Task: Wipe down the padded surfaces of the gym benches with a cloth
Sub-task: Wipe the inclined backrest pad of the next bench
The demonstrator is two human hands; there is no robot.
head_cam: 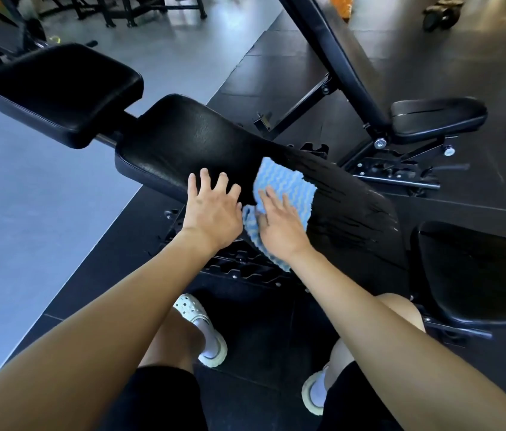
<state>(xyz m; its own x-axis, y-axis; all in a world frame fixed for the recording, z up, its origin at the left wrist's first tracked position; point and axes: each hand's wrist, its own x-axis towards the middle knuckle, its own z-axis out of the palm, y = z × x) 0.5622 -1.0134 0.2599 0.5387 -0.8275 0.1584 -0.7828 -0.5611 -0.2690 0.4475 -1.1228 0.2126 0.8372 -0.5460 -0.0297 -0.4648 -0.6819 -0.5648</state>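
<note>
On the nearest bench, a long black back pad point(208, 141): glossy, wrinkled vinyl with rounded corners, slanting across the view. Toward its right end, thin dark streaks point(354, 197) over a duller sheen. Near the middle of that pad, a blue-and-white cloth point(286, 181), soft and waffle-textured, roughly rectangular, spread flat on top with one bunched end drooping over the near edge. Pressed down by the right hand point(279, 225): palm flat, fingers straight and close together, pointing up and left across the weave, not curled round the fabric, only bearing on it. Just left of the cloth, the left hand point(211, 213): fingers fanned wide and slightly bent, tips on the vinyl, holding nothing. Bare forearms reaching in from the bottom corners. Beyond the pad's far end, a smaller squarish cushion point(62, 88) of the same black vinyl. At lower right, a broad seat pad point(478, 275). Behind, a second bench point(438, 116) with a steep backrest and black steel frame on dark rubber tiles; to the left, smooth grey floor point(28, 213). Below, pale perforated clogs point(202, 325) over white socks.
</note>
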